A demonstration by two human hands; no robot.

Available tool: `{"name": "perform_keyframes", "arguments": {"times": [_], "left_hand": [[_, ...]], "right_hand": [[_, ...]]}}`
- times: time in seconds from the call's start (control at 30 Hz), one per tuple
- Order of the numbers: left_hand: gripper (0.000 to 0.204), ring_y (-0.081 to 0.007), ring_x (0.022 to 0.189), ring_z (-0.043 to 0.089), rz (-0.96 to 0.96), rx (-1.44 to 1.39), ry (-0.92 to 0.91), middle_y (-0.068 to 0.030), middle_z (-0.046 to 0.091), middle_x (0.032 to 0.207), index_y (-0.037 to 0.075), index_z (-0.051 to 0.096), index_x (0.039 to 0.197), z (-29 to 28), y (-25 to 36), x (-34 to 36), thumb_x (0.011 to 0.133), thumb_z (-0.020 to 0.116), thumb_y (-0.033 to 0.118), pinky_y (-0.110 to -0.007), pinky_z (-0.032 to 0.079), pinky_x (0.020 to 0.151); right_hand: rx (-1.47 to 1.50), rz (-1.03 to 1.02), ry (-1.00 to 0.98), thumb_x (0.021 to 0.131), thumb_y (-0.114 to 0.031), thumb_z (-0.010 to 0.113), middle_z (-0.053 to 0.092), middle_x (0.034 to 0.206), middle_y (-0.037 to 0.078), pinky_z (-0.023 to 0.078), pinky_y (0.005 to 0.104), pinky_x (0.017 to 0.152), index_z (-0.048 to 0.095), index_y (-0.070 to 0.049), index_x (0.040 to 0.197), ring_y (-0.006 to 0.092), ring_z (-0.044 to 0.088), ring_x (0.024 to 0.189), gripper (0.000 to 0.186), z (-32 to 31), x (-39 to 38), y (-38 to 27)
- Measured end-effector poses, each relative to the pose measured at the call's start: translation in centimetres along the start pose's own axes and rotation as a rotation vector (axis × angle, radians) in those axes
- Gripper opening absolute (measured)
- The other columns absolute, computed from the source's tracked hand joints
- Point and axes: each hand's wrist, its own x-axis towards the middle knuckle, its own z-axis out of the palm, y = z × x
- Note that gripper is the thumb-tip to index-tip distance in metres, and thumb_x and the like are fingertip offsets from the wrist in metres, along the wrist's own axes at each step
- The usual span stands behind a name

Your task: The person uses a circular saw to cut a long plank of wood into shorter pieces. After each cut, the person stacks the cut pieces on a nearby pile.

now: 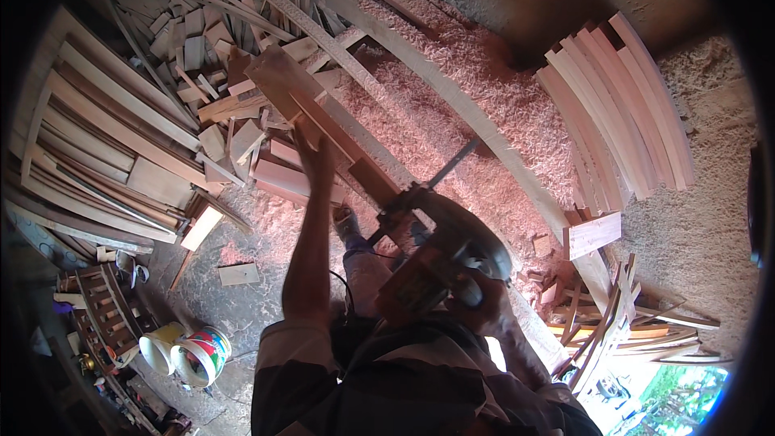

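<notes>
A long wooden board (323, 117) was seen running diagonally from the scrap heap toward the person, and everything else is placed against it. The left arm was stretched almost straight forward from the shoulder, the forearm bare, and the left hand (313, 163) was laid on the board near its middle, fingers pointed away from the body and curled over the board's edge in a closed hold. The right arm was bent at the elbow and kept close to the body, and the right hand (476, 307) was wrapped tightly round the handle of an orange and black power saw (440, 258), which was set at the near end of the board, its front touching the wood. A foot (347, 222) was seen just below the board, between the two hands. Pink sawdust (452, 105) was spread thickly to the right of the board. A pile of offcuts (202, 24) was heaped at the far end of the board and to its left. Well to the right of the board, a stack of curved slats (622, 105) was laid out. Two buckets (190, 351) were stood well below and left of the board, near the person's left side.
</notes>
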Motion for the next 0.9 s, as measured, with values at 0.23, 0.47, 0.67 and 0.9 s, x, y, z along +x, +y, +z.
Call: {"name": "perform_keyframes", "arguments": {"times": [0.23, 0.47, 0.67, 0.9], "left_hand": [[0.097, -0.0406, 0.152, 0.026, 0.898, 1.024, -0.910, -0.0179, 0.035, 0.160, 0.010, 0.036, 0.156, -6.2, 6.2, -0.7, 0.073, 0.082, 0.031, -0.062, 0.021, 0.122], [0.104, -0.0336, 0.139, 0.042, 1.141, 0.812, -0.946, -0.0117, 0.052, 0.142, 0.008, 0.050, 0.142, -1.8, 3.0, 0.2, 0.055, 0.089, 0.050, -0.052, 0.034, 0.116], [0.097, -0.0289, 0.131, 0.051, 1.096, 0.831, -1.049, -0.0104, 0.057, 0.135, 0.004, 0.054, 0.134, -1.0, 2.6, 1.4, 0.054, 0.091, 0.046, -0.038, 0.042, 0.113], [0.104, -0.0313, 0.136, 0.049, 1.070, 0.797, -1.182, -0.0129, 0.055, 0.142, 0.004, 0.051, 0.139, -1.5, 3.1, 2.7, 0.053, 0.094, 0.043, -0.040, 0.039, 0.118]], "right_hand": [[0.006, -0.013, -0.058, 0.082, -0.021, 0.080, 0.074, 0.101, 0.023, 0.058, 0.0416, 0.080, 0.064, -0.002, 0.131, 0.0317, 0.075, 0.095, 0.056, 3.6, 2.9, 0.0], [-0.049, -0.056, -0.019, 0.082, -0.021, 0.079, 0.074, 0.099, 0.022, 0.058, 0.0425, 0.080, 0.064, -0.003, 0.132, 0.0333, 0.075, 0.094, 0.055, 4.4, 3.9, 0.5], [-0.052, -0.010, -0.031, 0.081, -0.024, 0.082, 0.074, 0.102, 0.022, 0.058, 0.0418, 0.082, 0.063, -0.002, 0.131, 0.0323, 0.075, 0.097, 0.058, 4.5, 4.6, 0.4], [0.052, -0.046, -0.118, 0.082, -0.024, 0.082, 0.074, 0.110, 0.020, 0.057, 0.0409, 0.089, 0.062, -0.003, 0.133, 0.0286, 0.072, 0.106, 0.059, 4.6, 6.2, 0.0]]}}
